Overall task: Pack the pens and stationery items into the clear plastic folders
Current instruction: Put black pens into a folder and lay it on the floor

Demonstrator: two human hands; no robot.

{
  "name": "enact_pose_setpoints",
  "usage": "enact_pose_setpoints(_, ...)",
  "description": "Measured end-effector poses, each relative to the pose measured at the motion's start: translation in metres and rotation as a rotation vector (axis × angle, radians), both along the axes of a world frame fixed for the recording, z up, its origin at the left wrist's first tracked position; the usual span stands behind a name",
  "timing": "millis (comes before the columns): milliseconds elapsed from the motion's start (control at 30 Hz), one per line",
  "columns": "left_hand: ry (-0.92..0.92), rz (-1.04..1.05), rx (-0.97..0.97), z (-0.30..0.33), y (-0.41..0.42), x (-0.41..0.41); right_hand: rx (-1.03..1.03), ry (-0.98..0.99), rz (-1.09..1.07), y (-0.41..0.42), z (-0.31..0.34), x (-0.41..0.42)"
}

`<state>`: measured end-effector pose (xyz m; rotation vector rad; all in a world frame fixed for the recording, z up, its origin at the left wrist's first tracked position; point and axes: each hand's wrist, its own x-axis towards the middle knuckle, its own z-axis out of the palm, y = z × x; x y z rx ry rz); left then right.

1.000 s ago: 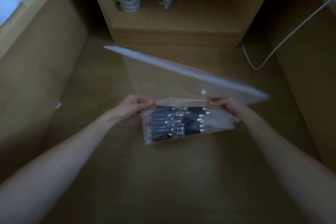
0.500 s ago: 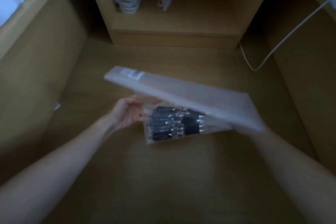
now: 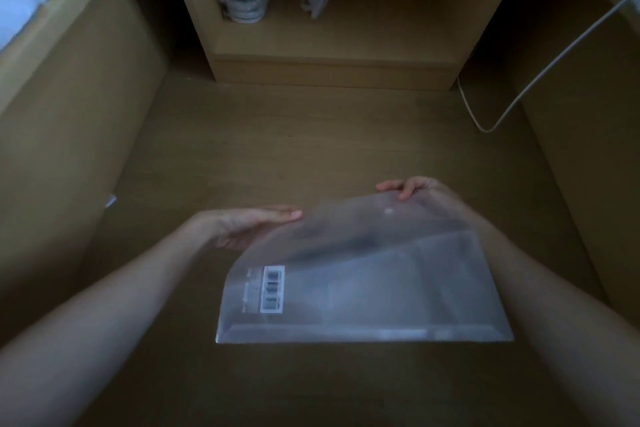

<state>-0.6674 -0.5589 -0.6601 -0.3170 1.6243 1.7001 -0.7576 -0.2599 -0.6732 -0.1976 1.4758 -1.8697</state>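
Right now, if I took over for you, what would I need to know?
Left hand: fingers straight, lying along the left edge of the clear folder; no grip.
Right hand: fingers curled over the folder's far top edge, holding it up.
The folder hangs tilted above the wooden floor, barcode label facing up, snap button near the right hand.
Done: something dark shows faintly inside; too blurred to say it is the pens.
Left: I cannot tell if the snap is shut. Check it, then set the folder down.
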Motion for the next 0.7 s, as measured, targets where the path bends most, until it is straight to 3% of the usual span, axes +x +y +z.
enact_pose_setpoints(67, -0.107, -0.033, -0.039, -0.003, -0.005, -0.002, -0.009, 0.055, 0.008, -0.003, 0.002, 0.003)
enact_pose_setpoints(167, -0.126, -0.174, -0.212, -0.004, -0.012, -0.003, -0.015, 0.058, -0.031, -0.004, 0.0, 0.003)
enact_pose_setpoints(333, 0.016, -0.276, -0.143, 0.0, 0.002, -0.004, 0.033, -0.046, -0.149, -0.006, 0.006, 0.004)
enact_pose_setpoints(567, 0.236, -0.214, -0.252, -0.007, -0.014, -0.013, 0.022, -0.157, -0.267, 0.016, 0.015, -0.005)
enact_pose_setpoints(633, 0.252, -0.224, -0.335, -0.008, -0.019, -0.017, 0.229, -0.017, -0.262, 0.015, 0.017, -0.008)
enact_pose_setpoints(700, 0.252, -0.246, -0.416, -0.007, -0.021, -0.019, 0.461, 0.279, -0.2, 0.002, 0.023, -0.006)
